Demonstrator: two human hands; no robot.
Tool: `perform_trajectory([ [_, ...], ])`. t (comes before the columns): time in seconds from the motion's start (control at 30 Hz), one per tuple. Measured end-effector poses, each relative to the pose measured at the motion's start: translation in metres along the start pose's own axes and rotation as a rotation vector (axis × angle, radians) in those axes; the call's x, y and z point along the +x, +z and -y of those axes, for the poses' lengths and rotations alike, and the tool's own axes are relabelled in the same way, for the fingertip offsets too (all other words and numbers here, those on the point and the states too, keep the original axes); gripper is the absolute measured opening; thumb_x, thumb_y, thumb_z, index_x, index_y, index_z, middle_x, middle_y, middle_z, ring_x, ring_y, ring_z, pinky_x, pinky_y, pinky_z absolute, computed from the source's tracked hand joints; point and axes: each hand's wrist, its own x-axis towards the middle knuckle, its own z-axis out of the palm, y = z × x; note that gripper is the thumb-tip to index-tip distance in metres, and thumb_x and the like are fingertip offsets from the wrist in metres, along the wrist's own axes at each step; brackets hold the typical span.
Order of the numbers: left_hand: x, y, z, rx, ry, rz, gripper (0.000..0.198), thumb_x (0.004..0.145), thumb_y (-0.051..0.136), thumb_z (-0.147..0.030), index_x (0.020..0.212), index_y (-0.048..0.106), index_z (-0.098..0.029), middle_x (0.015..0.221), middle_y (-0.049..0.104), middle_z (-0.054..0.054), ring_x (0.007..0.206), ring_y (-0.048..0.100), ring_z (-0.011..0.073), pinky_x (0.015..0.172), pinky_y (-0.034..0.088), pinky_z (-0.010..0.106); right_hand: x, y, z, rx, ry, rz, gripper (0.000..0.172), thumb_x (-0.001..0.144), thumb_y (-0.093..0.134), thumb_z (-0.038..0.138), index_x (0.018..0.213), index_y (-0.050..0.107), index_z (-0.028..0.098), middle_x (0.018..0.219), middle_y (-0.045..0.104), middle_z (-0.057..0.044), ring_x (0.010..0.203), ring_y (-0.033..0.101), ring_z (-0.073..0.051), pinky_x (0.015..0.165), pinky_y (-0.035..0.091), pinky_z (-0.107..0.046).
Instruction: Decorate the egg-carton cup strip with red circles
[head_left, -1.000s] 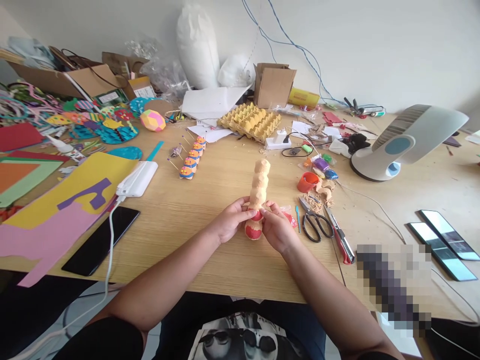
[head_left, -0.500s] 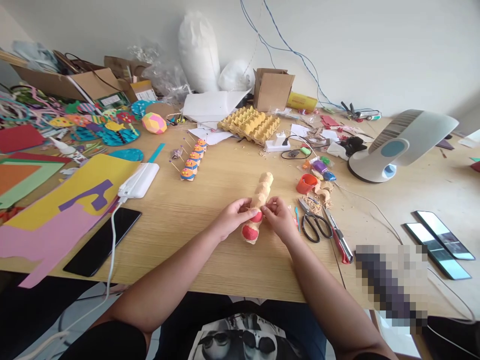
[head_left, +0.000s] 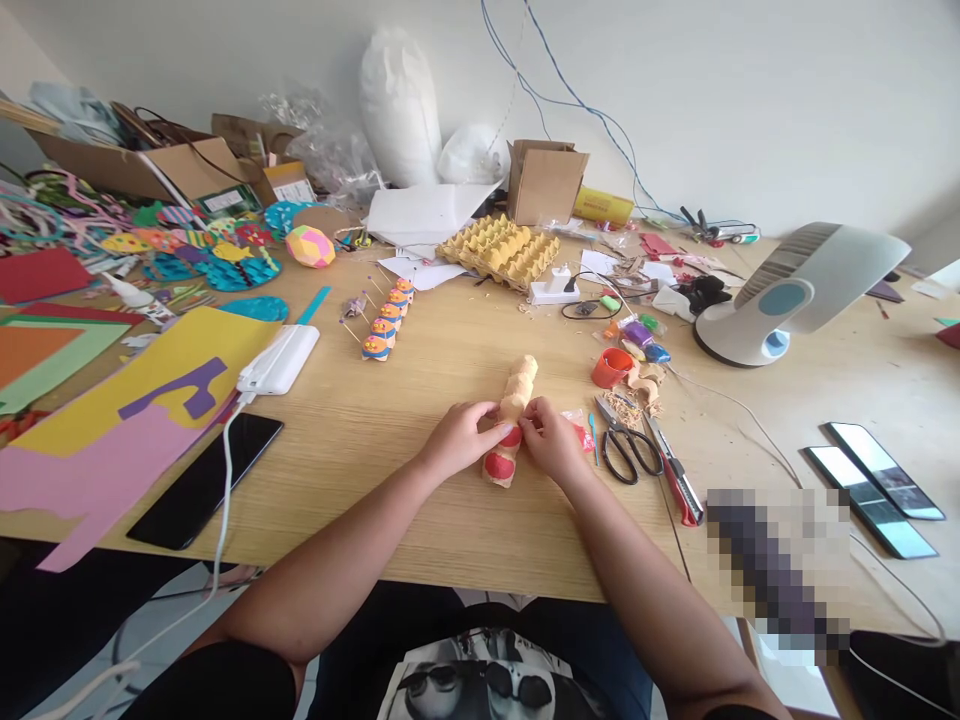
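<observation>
A strip of tan egg carton bumps [head_left: 520, 385] stands end-on to me on the table, its two nearest bumps covered with red clay [head_left: 499, 467]. From the left, my left hand [head_left: 469, 437] closes on the strip, thumb against the second red bump. My right hand [head_left: 551, 437] pinches the strip's right side at the same bump, fingers bent. A small bag of red clay [head_left: 580, 430] and a blue stick tool [head_left: 593, 438] lie just right of that hand. Farther off to the left sits a finished orange-and-blue caterpillar [head_left: 388, 322] with pin-like sticks.
Scissors [head_left: 628, 445] and a red utility knife [head_left: 677, 475] lie right of my hands, near a red cup [head_left: 612, 367]. Yellow egg trays [head_left: 499, 250] and a white fan [head_left: 799, 280] stand farther back. Coloured sheets [head_left: 90, 440] and a black phone [head_left: 210, 485] are leftward.
The strip's far end has tipped slightly left and toward me. My right hand has shifted a little left, showing more of the red clay bag.
</observation>
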Motion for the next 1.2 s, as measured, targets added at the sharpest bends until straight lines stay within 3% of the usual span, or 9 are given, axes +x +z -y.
perform_trajectory([
  [0.27,-0.002,0.005,0.003,-0.028,-0.106,-0.001,0.042,0.084,0.077,-0.049,0.119,0.068,-0.026,0.104,0.076,0.006,0.089,0.069,0.0231,0.082,0.052,0.034,-0.009,-0.016,0.021,-0.362,-0.007,-0.021,0.013,0.099,0.049,0.025,0.108,0.059,0.026,0.095,0.078,-0.007,0.077,0.069,-0.025,0.066,0.037,-0.032],
  [0.37,-0.004,0.005,0.0,0.009,-0.108,-0.028,0.044,0.084,0.076,-0.051,0.12,0.064,-0.027,0.103,0.076,0.005,0.086,0.068,0.022,0.08,0.05,0.034,-0.008,-0.032,0.021,-0.443,-0.012,-0.145,0.018,0.1,0.047,0.027,0.109,0.062,0.024,0.095,0.077,-0.009,0.084,0.068,-0.027,0.07,0.039,-0.034],
  [0.5,-0.006,0.005,-0.004,0.081,-0.085,-0.069,0.035,0.085,0.076,-0.046,0.113,0.066,-0.027,0.1,0.073,0.004,0.081,0.064,0.0209,0.078,0.048,0.034,-0.004,-0.053,0.012,-0.517,-0.008,-0.344,0.021,0.099,0.046,0.025,0.109,0.064,0.021,0.109,0.073,-0.014,0.103,0.064,-0.031,0.086,0.043,-0.039],
  [0.57,-0.007,0.005,-0.005,0.072,-0.059,-0.077,0.031,0.085,0.076,-0.043,0.11,0.067,-0.027,0.099,0.072,0.003,0.081,0.063,0.0207,0.078,0.048,0.034,-0.003,-0.057,0.007,-0.591,0.056,-0.284,0.02,0.097,0.054,0.031,0.111,0.064,0.021,0.112,0.071,-0.016,0.107,0.062,-0.034,0.089,0.044,-0.042],
  [0.77,-0.006,0.006,-0.006,0.054,0.028,-0.064,0.022,0.089,0.071,-0.038,0.107,0.07,-0.026,0.105,0.071,0.006,0.098,0.065,0.0232,0.09,0.049,0.036,-0.007,-0.051,0.005,-0.724,0.201,-0.104,0.044,0.084,0.076,0.044,0.118,0.062,0.02,0.117,0.067,-0.023,0.111,0.061,-0.042,0.084,0.046,-0.047],
  [1.0,-0.005,-0.002,-0.016,0.082,0.129,0.097,0.023,0.087,0.072,-0.036,0.108,0.079,-0.03,0.113,0.072,0.008,0.112,0.061,0.0282,0.095,0.049,0.037,-0.006,-0.046,0.011,-0.651,0.179,-0.074,0.028,0.094,0.057,0.029,0.121,0.06,0.02,0.115,0.069,-0.019,0.102,0.068,-0.036,0.08,0.047,-0.042],
  [1.2,-0.005,-0.005,-0.013,0.126,0.137,0.099,0.028,0.082,0.074,-0.026,0.108,0.08,-0.031,0.11,0.073,0.007,0.112,0.061,0.0305,0.104,0.044,0.042,-0.005,-0.04,0.009,-0.186,-0.007,-0.161,0.031,0.091,0.061,0.034,0.12,0.055,0.024,0.12,0.067,-0.012,0.102,0.066,-0.029,0.087,0.048,-0.04],
])
